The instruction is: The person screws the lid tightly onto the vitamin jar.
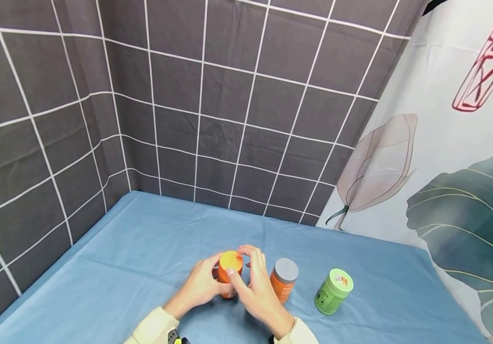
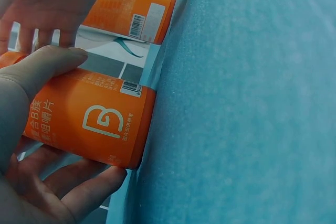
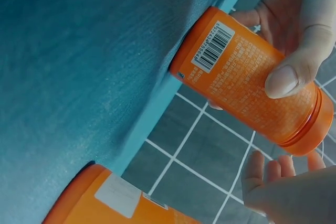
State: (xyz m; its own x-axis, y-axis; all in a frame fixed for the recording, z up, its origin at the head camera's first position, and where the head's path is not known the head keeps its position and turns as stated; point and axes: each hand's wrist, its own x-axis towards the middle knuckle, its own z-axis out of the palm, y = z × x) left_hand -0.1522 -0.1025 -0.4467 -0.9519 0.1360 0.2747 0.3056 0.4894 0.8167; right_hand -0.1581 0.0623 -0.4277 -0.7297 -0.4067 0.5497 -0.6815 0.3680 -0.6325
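An orange supplement bottle (image 2: 100,119) with a large white B on its label stands upright on the blue cloth. My left hand (image 1: 203,282) grips its body, thumb on one side and fingers round the other. At the top, my right hand (image 1: 255,286) has its thumb and fingertips at the edges of the orange cap (image 1: 231,260), which sits on the bottle. In the right wrist view the label's barcode faces the camera, with the left thumb (image 3: 286,80) pressed below the cap.
Just right of the right hand stands a second orange bottle (image 1: 282,286) with a grey lid. Farther right is a green canister (image 1: 333,291) with a sticker on its lid. The blue cloth (image 1: 152,239) runs back to a dark gridded curtain (image 1: 177,91).
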